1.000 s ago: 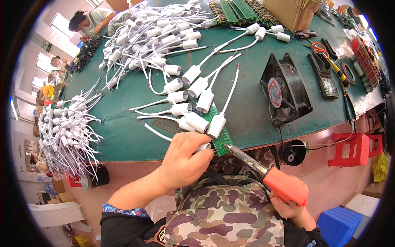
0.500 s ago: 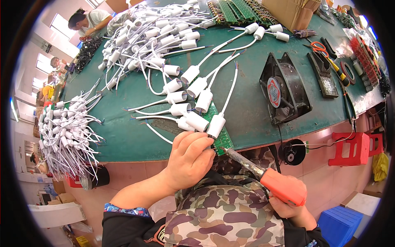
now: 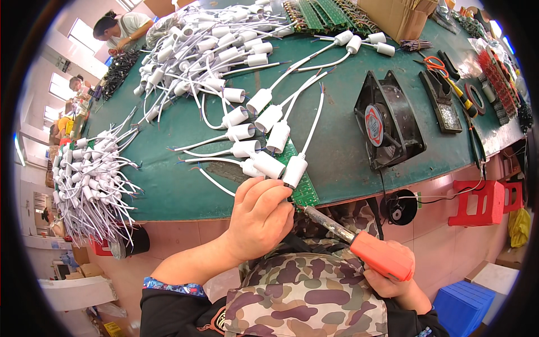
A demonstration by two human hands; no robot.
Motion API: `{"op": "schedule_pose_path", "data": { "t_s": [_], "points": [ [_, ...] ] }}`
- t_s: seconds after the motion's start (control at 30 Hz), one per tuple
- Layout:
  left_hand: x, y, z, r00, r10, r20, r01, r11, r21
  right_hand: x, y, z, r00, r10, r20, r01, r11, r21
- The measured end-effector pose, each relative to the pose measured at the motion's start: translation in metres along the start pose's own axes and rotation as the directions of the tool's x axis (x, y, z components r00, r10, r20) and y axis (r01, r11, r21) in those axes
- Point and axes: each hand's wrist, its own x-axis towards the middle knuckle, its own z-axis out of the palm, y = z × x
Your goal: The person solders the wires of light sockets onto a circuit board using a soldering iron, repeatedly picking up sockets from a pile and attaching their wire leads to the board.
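Observation:
My right hand (image 3: 388,283) is wrapped round the orange handle of a soldering gun (image 3: 382,255). Its metal tip reaches left to the near end of a green circuit board (image 3: 305,194), beside my left fingers. My left hand (image 3: 261,216) is closed at the table edge, its fingers curled against the board's near left side; what the fingertips pinch is hidden. White cylindrical lamp sockets with cables stand along the board in two rows, the nearest socket (image 3: 295,171) just beyond my left fingertips. Another socket (image 3: 268,164) leans beside it.
A black square fan (image 3: 387,121) stands right of the board. A big heap of white sockets (image 3: 196,53) lies at the back, a second pile (image 3: 92,180) at the left edge. Scissors (image 3: 437,64) and a cardboard box (image 3: 398,19) lie farther right. Red stools (image 3: 477,203) stand below.
The soldering gun and my right hand have shifted slightly left and down, with the tip now closer to my left fingers. My left hand has hardly moved.

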Motion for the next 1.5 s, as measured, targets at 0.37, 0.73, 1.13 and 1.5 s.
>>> {"op": "schedule_pose_path", "data": {
  "t_s": [0.37,0.73,1.13,1.5],
  "points": [
    [0.002,0.003,0.001,1.000,-0.024,0.003,0.024,1.000,0.012,0.005,-0.002,-0.001,1.000,-0.022,-0.006,0.022,0.999,-0.034],
    [0.001,0.004,0.000,1.000,-0.029,0.004,0.029,1.000,0.011,-0.019,-0.005,-0.011,0.986,0.167,0.003,-0.165,0.977,-0.134],
    [0.002,0.002,0.000,0.999,-0.032,0.020,0.032,0.999,0.010,-0.012,-0.008,-0.012,0.978,0.208,-0.030,-0.209,0.976,-0.061],
    [0.081,-0.080,-0.041,0.946,0.139,0.293,-0.131,0.990,-0.047,-0.037,-0.019,-0.019,0.757,0.459,-0.466,-0.156,0.819,0.553]
  ]
}}
